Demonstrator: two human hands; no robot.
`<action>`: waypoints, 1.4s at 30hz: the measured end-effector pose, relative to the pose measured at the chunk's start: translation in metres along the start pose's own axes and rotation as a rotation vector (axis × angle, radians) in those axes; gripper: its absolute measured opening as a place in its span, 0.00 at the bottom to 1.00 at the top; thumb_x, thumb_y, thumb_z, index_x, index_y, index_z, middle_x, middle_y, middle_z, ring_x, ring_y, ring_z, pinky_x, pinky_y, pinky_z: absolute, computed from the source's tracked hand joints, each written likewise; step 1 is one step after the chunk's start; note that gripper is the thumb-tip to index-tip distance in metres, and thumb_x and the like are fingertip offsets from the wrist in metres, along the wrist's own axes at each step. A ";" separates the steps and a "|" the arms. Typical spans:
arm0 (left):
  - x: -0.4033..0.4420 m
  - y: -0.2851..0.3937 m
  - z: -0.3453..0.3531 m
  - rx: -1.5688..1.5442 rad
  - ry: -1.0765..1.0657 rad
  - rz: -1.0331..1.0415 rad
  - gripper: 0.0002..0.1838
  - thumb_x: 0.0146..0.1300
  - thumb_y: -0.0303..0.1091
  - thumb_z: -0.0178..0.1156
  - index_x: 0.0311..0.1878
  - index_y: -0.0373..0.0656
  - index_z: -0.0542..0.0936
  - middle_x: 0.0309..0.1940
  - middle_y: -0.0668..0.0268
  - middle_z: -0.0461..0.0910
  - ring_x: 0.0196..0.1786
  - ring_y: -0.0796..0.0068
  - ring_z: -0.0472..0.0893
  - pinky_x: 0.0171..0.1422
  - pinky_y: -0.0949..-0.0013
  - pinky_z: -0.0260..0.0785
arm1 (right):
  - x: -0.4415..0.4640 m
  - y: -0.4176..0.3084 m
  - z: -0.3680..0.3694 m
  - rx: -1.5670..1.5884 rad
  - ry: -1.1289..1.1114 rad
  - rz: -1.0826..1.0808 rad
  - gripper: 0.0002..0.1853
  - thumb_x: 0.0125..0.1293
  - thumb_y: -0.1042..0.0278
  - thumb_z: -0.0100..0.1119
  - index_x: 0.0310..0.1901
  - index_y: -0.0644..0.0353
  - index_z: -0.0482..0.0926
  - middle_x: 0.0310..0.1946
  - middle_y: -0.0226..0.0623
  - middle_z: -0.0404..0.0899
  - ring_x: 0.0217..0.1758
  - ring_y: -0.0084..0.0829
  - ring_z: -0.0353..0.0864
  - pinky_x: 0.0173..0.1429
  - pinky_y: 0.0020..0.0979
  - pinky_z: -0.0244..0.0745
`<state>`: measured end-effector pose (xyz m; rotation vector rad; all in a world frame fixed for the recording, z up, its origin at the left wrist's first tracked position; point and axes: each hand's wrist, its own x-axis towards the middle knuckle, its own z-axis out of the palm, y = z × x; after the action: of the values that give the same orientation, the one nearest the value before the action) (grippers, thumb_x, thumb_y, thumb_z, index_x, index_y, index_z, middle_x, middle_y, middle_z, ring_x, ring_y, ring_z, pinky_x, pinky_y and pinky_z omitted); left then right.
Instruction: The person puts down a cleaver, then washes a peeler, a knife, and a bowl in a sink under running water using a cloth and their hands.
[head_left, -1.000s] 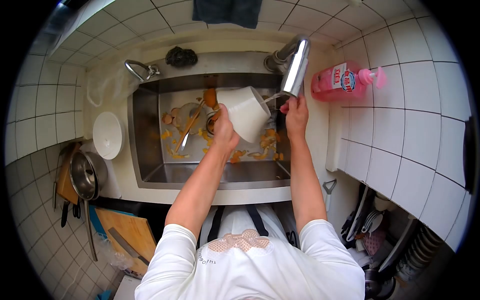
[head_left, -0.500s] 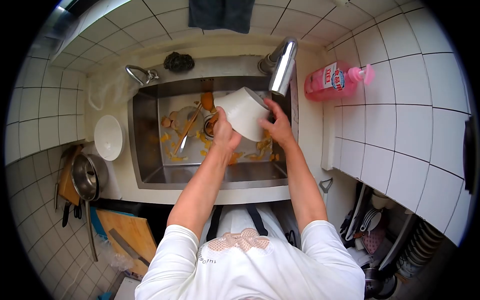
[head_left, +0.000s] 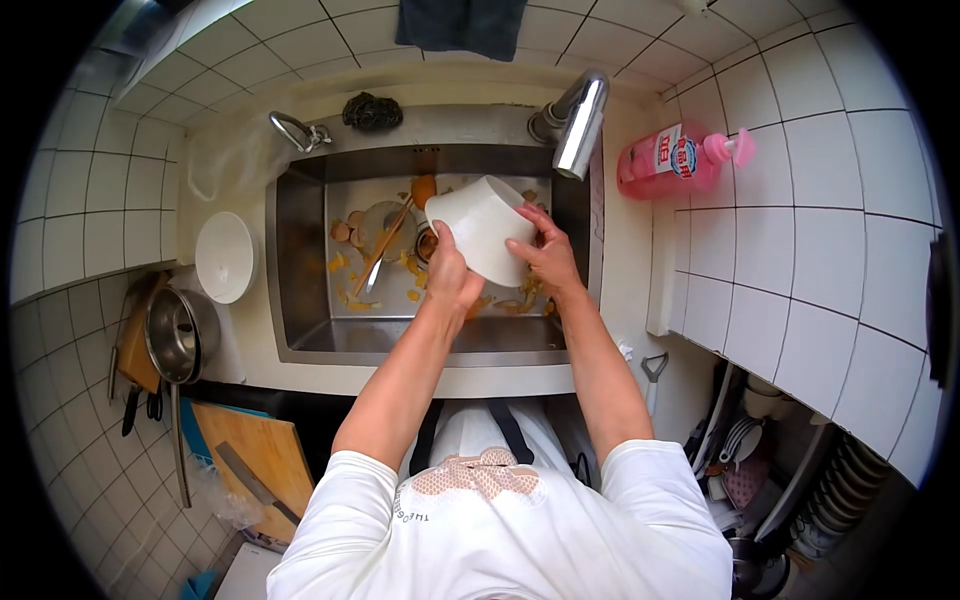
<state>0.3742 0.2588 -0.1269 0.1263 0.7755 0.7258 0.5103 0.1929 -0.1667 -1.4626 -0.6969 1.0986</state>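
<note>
Over the steel sink point(head_left: 340, 340) I hold a white bowl point(head_left: 475, 225) tipped on its side, its foot toward the upper right. My left hand point(head_left: 455, 278) grips the bowl's rim side, thumb on the outer wall and fingers underneath, mostly hidden. At the other end my right hand point(head_left: 548, 255) has its thumb on the wall and its fingers at the foot. Beneath the bowl, in the sink, lie chopsticks point(head_left: 392, 232), a round flat piece point(head_left: 376, 222), eggshells point(head_left: 341, 232), orange peelings point(head_left: 338, 262) and a rounded orange piece point(head_left: 424, 188).
A chrome faucet point(head_left: 580, 125) overhangs the sink's right back corner. Nearby stand a pink soap bottle point(head_left: 665, 162), a small curved tap point(head_left: 300, 132), a dark scouring pad point(head_left: 371, 112) and another white bowl point(head_left: 226, 257). At left are a saucepan point(head_left: 172, 335) and a wooden board point(head_left: 262, 450).
My right hand's fingers have closed in on the bowl, thumb now against its wall. The bowl has turned slightly, and the whole view has shifted a little.
</note>
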 end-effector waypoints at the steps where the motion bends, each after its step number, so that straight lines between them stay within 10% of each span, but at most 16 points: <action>1: -0.001 0.000 0.000 -0.003 -0.002 0.005 0.32 0.67 0.56 0.29 0.63 0.40 0.57 0.62 0.60 0.62 0.64 0.61 0.62 0.68 0.58 0.52 | 0.001 0.001 0.002 -0.061 0.023 -0.011 0.31 0.43 0.69 0.67 0.54 0.57 0.73 0.64 0.44 0.57 0.68 0.32 0.54 0.67 0.30 0.51; 19: -0.026 -0.004 -0.012 0.147 -0.115 0.051 0.30 0.67 0.56 0.32 0.61 0.42 0.62 0.57 0.64 0.68 0.59 0.67 0.67 0.65 0.64 0.58 | -0.014 -0.013 0.032 0.334 0.211 0.111 0.18 0.48 0.74 0.62 0.44 0.65 0.77 0.39 0.31 0.78 0.40 0.21 0.75 0.46 0.23 0.70; 42: -0.071 0.040 -0.012 0.170 -0.242 0.045 0.34 0.63 0.61 0.33 0.61 0.43 0.61 0.57 0.64 0.68 0.60 0.68 0.67 0.65 0.62 0.57 | -0.044 -0.064 0.100 0.221 0.296 0.075 0.22 0.50 0.77 0.60 0.50 0.63 0.71 0.44 0.33 0.75 0.44 0.22 0.73 0.50 0.24 0.69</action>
<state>0.3093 0.2419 -0.0785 0.3794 0.6025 0.6718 0.4122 0.2083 -0.0886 -1.4289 -0.3052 0.9562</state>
